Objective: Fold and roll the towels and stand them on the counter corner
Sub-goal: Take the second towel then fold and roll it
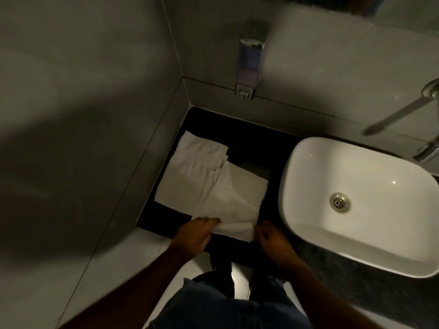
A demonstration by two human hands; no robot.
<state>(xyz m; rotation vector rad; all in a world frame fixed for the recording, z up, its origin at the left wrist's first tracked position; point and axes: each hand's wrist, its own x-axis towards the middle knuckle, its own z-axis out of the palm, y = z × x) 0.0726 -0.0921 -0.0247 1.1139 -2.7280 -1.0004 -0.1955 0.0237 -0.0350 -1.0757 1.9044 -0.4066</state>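
White towels lie flat on the black counter [251, 138], which fills the corner between two grey tiled walls. One folded towel [190, 167] rests at the left by the side wall. A second towel [232, 198] overlaps it and reaches to the counter's front edge. Its near end is turned up into a small roll. My left hand [197, 236] grips the left end of that roll, and my right hand [273, 238] pinches its right end.
A white basin [308, 236] sits on the counter right of the towels. A soap dispenser [249, 65] hangs on the back wall above the corner. A chrome tap [403, 112] juts out at upper right. The side wall stands close on the left.
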